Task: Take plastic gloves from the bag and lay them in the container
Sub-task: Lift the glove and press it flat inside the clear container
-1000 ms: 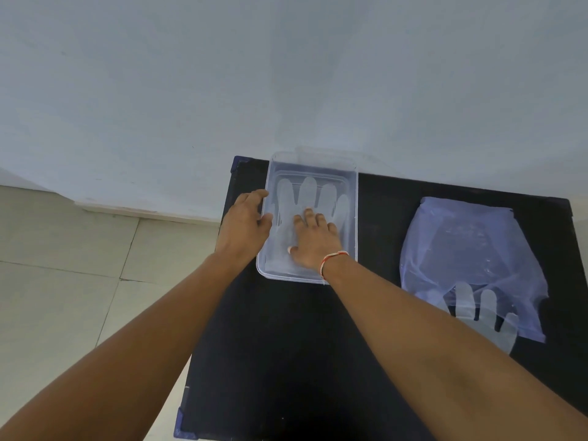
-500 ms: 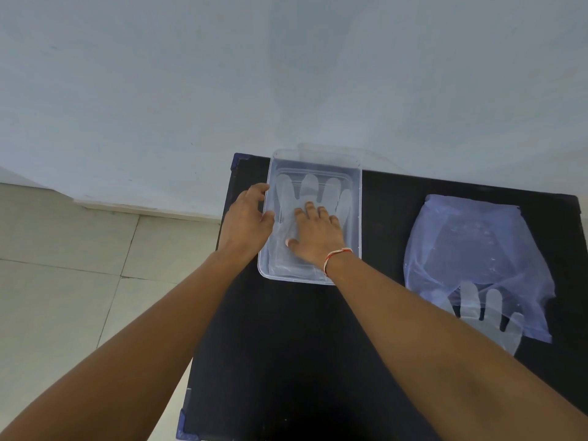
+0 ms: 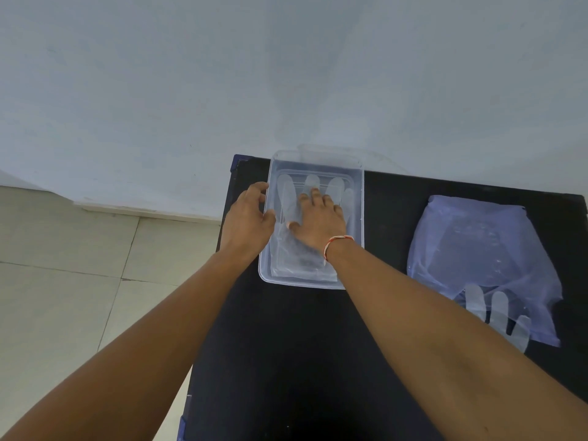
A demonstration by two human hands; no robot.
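Your right hand [image 3: 319, 222] lies flat and open, palm down, inside the clear rectangular plastic container [image 3: 359, 218], pressing on the translucent thin-film plastic glove [image 3: 288, 198] laid along its floor; the glove's fingers point toward the container's far wall. Your left hand [image 3: 246, 218] rests against the container's left wall, fingers curled loosely over the rim with the thumb inside, steadying it without closing on anything else.

To the right of the container, well apart on the black worktop [image 3: 302, 345], lies the pale blue see-through plastic bag [image 3: 477, 243], with another translucent glove [image 3: 496, 313] poking finger-first from its near opening.

Judging by the film, these gloves weigh almost nothing, have no stiffness, and probably cling to skin and to each other. Lift your palm straight up and slowly, or the laid glove may ride up with it. For the one at the bag, pinch the exposed fingers or the palm just behind them, and pull gently while holding the bag down.
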